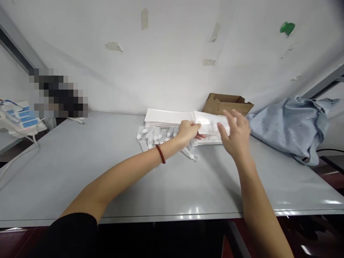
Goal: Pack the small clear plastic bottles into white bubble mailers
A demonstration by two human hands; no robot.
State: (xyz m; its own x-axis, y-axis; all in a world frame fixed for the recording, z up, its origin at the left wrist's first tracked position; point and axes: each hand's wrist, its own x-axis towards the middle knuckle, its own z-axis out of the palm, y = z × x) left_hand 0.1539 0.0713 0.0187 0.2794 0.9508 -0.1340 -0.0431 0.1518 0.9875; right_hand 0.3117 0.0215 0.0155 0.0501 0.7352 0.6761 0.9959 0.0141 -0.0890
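Nearest of all, a black sleeve (72,233) sits at the left, and here's the forearm reaching over the near edge of the grey table (172,197), a dark red beaded bracelet (160,154) round the wrist. Now the left hand (187,133): thumb and fingers clamped on the left end of a white, glossy packet (208,122), and that's a firm pinch! Over on the right, the right hand (238,134) is up at the packet's other end, thumb and fingers well apart; whether they touch it, one cannot tell from here. The packet itself is held between the two, above the far half of the table.

Just beyond and left of the left wrist, a jumble of small translucent pouches (157,134), one lying toward the near side. Behind them, a stack of flat white pieces (169,116), neatly layered. Out to the right, a crumpled pale blue bag (290,125); far left, a white-and-blue object (28,120) with a cable. Behind the right hand stands an open cardboard box (224,107), close to the white wall (172,71) with its scraps of tape (144,19).
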